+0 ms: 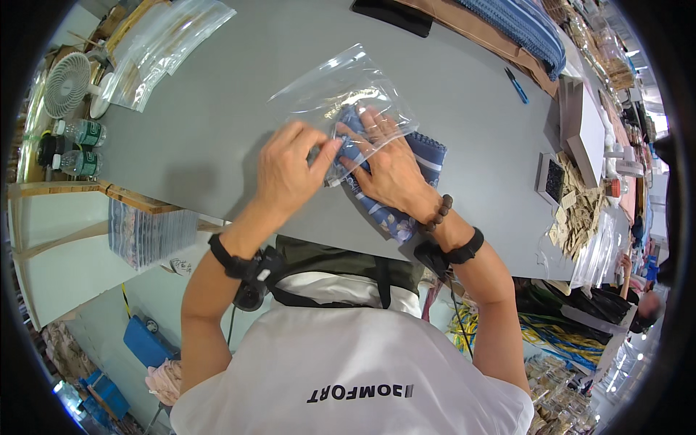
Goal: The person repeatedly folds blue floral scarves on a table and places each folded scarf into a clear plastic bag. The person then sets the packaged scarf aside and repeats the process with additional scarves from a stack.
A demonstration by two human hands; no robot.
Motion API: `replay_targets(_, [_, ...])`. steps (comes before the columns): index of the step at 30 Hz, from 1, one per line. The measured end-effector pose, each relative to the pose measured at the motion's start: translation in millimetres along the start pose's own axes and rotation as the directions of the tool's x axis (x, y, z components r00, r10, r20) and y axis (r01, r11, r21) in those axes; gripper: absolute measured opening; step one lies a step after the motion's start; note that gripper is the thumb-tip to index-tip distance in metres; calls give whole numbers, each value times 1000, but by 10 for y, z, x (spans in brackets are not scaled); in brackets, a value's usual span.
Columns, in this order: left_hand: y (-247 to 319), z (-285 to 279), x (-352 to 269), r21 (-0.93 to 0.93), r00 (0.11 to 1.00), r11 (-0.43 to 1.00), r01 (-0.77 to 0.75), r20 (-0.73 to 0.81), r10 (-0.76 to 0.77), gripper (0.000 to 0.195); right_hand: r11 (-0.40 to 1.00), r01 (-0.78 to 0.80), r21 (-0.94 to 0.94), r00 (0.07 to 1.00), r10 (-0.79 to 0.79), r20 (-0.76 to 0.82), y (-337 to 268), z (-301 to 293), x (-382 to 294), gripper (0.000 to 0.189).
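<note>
A clear plastic zip bag (304, 98) lies tilted on the grey table, its mouth toward me. A folded blue cloth with a floral print and white stripes (429, 157) is partly inside it; the rest sticks out toward me and to the right. My left hand (288, 166) pinches the bag's edge at the left side of its mouth. My right hand (389, 174) grips the cloth from above, with its fingers under the bag's clear film. Part of the cloth is hidden beneath that hand.
Flat clear bags (163, 49) lie at the far left, near a white fan (68, 84) and two bottles (81, 163). Packed cloths (152, 234) stand on a lower left shelf. Rightward are a blue pen (516, 86), a grey box (584, 130) and piled tags (576, 212). A dark phone-like slab (394, 16) lies at the back.
</note>
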State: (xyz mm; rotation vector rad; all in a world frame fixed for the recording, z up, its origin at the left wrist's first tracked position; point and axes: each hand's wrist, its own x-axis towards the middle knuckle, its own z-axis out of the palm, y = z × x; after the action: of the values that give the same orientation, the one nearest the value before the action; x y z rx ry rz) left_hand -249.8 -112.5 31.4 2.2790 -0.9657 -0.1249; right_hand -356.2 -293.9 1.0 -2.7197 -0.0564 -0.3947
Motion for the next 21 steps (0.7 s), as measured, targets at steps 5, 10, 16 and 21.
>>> replay_targets(5, [-247, 45, 228, 118, 956, 951, -285, 104, 274, 59, 996, -48, -78, 999, 48, 4, -8, -125, -167, 57])
replay_targets(10, [-247, 140, -5, 276, 951, 917, -290, 189, 243, 61, 979, -179, -100, 984, 176, -40, -69, -248, -359, 61])
replay_targets(16, [-191, 197, 153, 90, 869, 876, -475, 209, 450, 54, 961, 238, 141, 950, -261, 172, -251, -133, -377, 64])
replay_targets(21, [-158, 162, 291, 19, 780, 861, -508, 433, 451, 47, 931, 199, 308, 878, -308, 367, -397, 65, -54, 55])
